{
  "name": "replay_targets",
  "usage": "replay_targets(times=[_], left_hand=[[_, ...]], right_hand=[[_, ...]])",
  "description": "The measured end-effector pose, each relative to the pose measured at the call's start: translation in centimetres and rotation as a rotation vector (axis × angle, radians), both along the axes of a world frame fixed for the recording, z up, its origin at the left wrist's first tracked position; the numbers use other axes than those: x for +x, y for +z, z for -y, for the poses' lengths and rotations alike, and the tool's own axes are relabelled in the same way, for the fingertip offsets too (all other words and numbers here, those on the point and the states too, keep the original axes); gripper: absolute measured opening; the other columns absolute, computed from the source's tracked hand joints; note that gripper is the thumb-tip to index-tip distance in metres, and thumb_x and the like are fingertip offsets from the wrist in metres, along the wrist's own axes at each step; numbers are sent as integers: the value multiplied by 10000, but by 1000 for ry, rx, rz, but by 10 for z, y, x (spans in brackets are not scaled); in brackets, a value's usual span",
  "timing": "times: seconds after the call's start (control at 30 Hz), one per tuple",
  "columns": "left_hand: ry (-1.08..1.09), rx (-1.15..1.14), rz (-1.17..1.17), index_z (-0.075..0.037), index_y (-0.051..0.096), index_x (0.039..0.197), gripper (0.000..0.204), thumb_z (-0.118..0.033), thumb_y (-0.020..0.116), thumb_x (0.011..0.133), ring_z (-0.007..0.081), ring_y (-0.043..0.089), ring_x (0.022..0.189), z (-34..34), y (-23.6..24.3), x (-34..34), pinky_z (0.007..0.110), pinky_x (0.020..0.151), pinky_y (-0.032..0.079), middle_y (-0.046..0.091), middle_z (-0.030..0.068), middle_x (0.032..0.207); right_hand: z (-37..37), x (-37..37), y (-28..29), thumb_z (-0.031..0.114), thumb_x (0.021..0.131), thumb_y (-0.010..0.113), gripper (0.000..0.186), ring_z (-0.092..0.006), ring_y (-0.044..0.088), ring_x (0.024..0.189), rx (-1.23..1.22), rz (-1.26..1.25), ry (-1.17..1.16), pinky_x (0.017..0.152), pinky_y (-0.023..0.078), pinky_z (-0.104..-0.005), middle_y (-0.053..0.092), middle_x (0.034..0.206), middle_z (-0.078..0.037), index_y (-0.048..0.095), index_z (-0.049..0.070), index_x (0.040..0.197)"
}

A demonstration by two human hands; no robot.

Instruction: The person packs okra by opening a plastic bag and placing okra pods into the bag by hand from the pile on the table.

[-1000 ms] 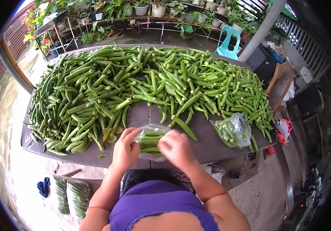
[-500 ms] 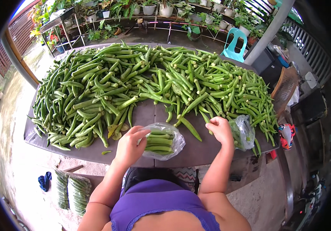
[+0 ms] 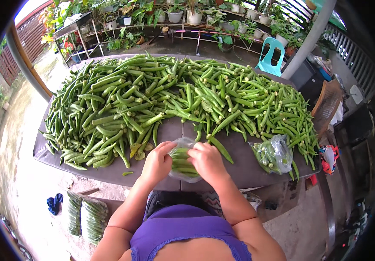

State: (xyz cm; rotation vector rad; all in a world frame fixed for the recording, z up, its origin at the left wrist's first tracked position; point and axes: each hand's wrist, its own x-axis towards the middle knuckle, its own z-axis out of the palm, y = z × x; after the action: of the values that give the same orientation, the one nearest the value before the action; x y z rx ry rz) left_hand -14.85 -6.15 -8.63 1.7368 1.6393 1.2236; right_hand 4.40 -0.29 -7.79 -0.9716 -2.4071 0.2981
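Potted plants are ranged beyond the tabletop, with a turquoise chair set by its far right side. Most of the surface is covered by a broad heap of loose okra; a bare strip is left along the near edge. On that strip a clear bag is placed, mouth not closed, a row of pods visible inside. Its left rim appears to be gripped by the left hand; the right hand is laid over the pods at the other side, fingers bent, and whether anything is pinched cannot be told. Farther right, a second bag is seen with pods inside; its closure is unclear. Below the near left edge, two packed bags are noted. By judgement, some bagging is done, one bag is underway, and the greater share is left loose.
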Motion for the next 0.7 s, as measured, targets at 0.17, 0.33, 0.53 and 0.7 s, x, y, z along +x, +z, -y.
replay_targets(times=[0.17, 0.33, 0.53, 0.7], left_hand=[[36, -11, 19, 3, 676, 1171, 413, 53, 503, 799, 390, 677, 1002, 7, -9, -2, 386, 870, 537, 670, 197, 1185], [31, -18, 51, 2, 679, 1170, 407, 59, 505, 806, 361, 691, 945, 4, -7, 4, 356, 810, 540, 673, 182, 1176], [26, 32, 35, 6, 679, 1176, 423, 84, 505, 798, 257, 663, 728, 10, -12, -3, 304, 664, 515, 679, 163, 1161], [11, 34, 91, 15, 678, 1175, 436, 94, 501, 785, 155, 594, 636, 10, -20, 0, 271, 597, 474, 688, 138, 1149]], right_hand=[[1, -3, -12, 110, 765, 764, 176, -253, 606, 867, -12, -15, 88, 754, 446, -402, 632, 882, -15, 735, 104, 938], [-5, 8, -12, 146, 819, 775, 186, -246, 623, 854, -52, -89, 147, 760, 475, -371, 659, 914, -37, 744, 79, 990], [-86, 69, -10, 163, 956, 667, 133, -204, 656, 698, -173, -629, -382, 648, 512, -352, 691, 779, -92, 671, 32, 937], [-190, 136, -42, 214, 914, 684, 219, -356, 681, 864, 94, -351, -595, 750, 524, -439, 705, 937, -191, 681, -4, 926]])
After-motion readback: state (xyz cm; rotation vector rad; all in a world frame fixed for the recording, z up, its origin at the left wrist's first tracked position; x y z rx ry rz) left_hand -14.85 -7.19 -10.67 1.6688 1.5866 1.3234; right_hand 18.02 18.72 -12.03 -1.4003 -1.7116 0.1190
